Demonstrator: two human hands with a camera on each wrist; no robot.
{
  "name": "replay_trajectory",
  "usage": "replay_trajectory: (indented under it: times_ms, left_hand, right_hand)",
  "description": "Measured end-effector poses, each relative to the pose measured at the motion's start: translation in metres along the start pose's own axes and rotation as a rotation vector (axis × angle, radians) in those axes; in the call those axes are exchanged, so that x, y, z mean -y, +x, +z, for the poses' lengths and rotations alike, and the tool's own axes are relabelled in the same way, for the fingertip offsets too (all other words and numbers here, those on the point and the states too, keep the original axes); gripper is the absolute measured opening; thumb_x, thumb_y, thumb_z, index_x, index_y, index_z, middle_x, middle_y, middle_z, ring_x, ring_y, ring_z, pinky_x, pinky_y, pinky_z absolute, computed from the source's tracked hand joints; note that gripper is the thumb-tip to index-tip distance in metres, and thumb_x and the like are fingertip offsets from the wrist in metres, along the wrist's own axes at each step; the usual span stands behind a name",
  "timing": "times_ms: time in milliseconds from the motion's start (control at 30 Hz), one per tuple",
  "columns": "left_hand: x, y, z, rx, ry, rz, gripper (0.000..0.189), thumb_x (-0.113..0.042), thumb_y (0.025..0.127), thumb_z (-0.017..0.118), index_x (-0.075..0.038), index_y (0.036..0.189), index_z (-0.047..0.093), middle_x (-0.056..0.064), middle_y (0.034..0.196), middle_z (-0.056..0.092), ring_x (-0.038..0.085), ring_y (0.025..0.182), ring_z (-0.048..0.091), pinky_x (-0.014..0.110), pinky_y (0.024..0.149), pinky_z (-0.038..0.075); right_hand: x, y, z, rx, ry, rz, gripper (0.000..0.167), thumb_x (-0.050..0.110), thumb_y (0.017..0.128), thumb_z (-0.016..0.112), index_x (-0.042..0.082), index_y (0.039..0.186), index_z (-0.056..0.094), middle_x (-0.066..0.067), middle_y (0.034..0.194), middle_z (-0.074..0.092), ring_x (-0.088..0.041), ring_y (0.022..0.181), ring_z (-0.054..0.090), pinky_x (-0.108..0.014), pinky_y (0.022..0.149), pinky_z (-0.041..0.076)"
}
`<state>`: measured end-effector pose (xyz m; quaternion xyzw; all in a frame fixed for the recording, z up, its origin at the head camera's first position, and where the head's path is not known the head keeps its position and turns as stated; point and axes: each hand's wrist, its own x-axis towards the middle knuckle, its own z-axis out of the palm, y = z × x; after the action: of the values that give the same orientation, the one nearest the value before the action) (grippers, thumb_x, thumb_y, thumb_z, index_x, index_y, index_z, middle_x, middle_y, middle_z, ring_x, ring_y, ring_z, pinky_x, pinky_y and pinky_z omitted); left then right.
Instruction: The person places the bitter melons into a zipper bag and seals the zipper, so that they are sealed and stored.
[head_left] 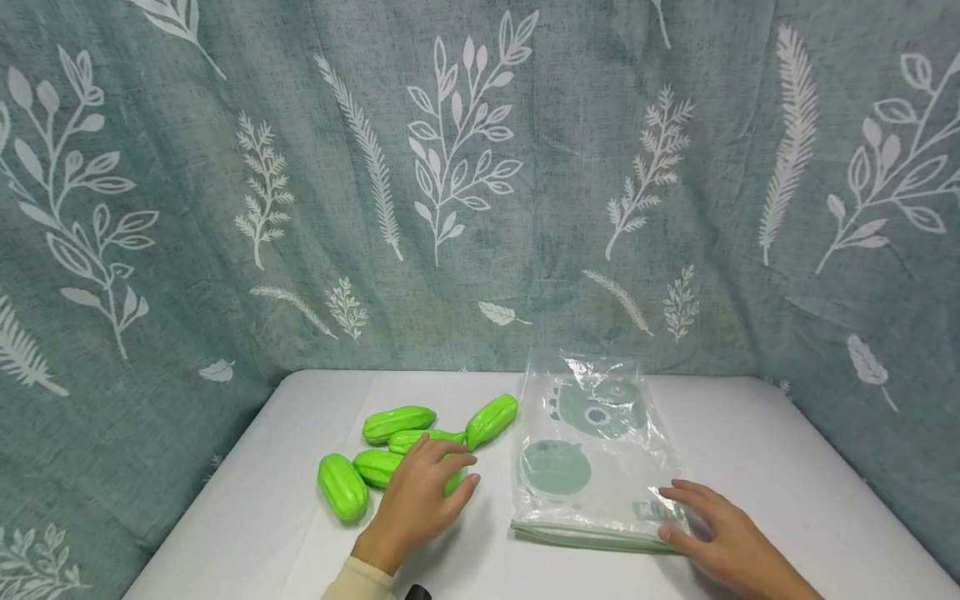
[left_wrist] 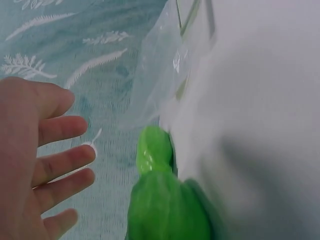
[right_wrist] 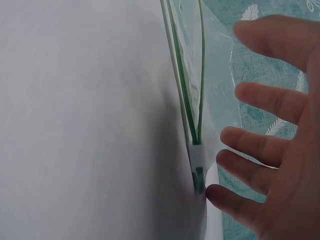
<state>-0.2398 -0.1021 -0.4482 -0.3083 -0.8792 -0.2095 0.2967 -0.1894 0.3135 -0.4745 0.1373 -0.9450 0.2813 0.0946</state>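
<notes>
- One cream sleeve [head_left: 356, 582], cut off below, then the left hand [head_left: 423, 497], fingers apart, gripping nothing.
- Beside and beyond it, at least five green gourds [head_left: 342, 488], some half-hidden; exact count unclear.
- Between the hands, one clear bag [head_left: 607, 467], near-right corner hidden.
- Right hand [head_left: 718, 537], fingers spread, by that corner; contact unclear.

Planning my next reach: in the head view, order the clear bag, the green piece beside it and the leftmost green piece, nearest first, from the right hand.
1. Clear bag, by the right hand.
2. Bag-side green piece, just left of it.
3. Leftmost green piece, past the left hand.
</notes>
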Motion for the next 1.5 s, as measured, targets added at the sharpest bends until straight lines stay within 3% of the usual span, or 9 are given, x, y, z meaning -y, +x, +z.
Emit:
replay_trajectory:
  times_ms: [133,267,500,933,1233,1500]
  left_hand:
    - [-0.006,0.004,0.006,0.033,-0.023,-0.003,0.018,-0.028,0.089,0.073,-0.017,0.102,0.077,-0.002,0.107,0.069,0.018,0.105,0.064,0.040,0.093,0.052]
    - [-0.012,0.007,0.011,0.091,-0.034,-0.010,0.018,-0.030,0.092,0.070,-0.018,0.105,0.077,-0.004,0.108,0.070,0.015,0.104,0.064,0.037,0.083,0.055]
    - [-0.021,0.011,0.022,0.121,-0.046,0.025,0.018,-0.030,0.093,0.068,-0.019,0.104,0.077,-0.006,0.104,0.070,0.011,0.098,0.066,0.034,0.078,0.055]
    - [-0.039,0.011,0.041,0.120,-0.057,0.137,0.015,-0.030,0.094,0.067,-0.020,0.100,0.077,-0.008,0.099,0.070,0.008,0.094,0.066,0.027,0.076,0.054]
    - [-0.051,0.014,0.045,0.096,-0.111,0.248,0.012,-0.027,0.093,0.069,-0.020,0.097,0.078,-0.011,0.097,0.069,0.005,0.094,0.064,0.020,0.080,0.052]
    - [-0.061,0.014,0.048,0.112,-0.129,0.302,0.011,-0.026,0.091,0.071,-0.022,0.098,0.078,-0.012,0.096,0.069,0.003,0.092,0.064,0.018,0.079,0.050]
  right_hand:
    - [0.000,0.002,0.002,0.021,0.017,-0.029,0.054,0.042,0.087,0.076,0.010,0.130,0.066,-0.021,0.136,0.056,-0.050,0.123,0.051,-0.070,0.090,0.042]
    - [0.002,0.002,0.004,0.048,0.029,-0.055,0.059,0.042,0.082,0.081,0.012,0.129,0.066,-0.020,0.137,0.055,-0.048,0.125,0.050,-0.069,0.091,0.042]
    - [0.004,0.002,0.009,0.049,-0.021,-0.092,0.060,0.037,0.075,0.086,0.012,0.126,0.068,-0.018,0.136,0.057,-0.045,0.123,0.051,-0.066,0.092,0.044]
    - [0.010,0.010,0.011,0.084,-0.041,-0.038,0.045,0.039,0.085,0.078,0.012,0.121,0.070,-0.020,0.132,0.060,-0.046,0.122,0.054,-0.066,0.096,0.042]
    - [0.014,0.013,0.015,-0.029,0.006,0.002,0.029,0.031,0.090,0.075,0.013,0.112,0.072,-0.019,0.131,0.061,-0.047,0.122,0.054,-0.066,0.098,0.040]
    - [0.013,0.012,0.022,-0.096,0.028,0.008,0.014,0.027,0.092,0.074,0.017,0.102,0.075,-0.017,0.129,0.063,-0.046,0.122,0.055,-0.065,0.096,0.042]
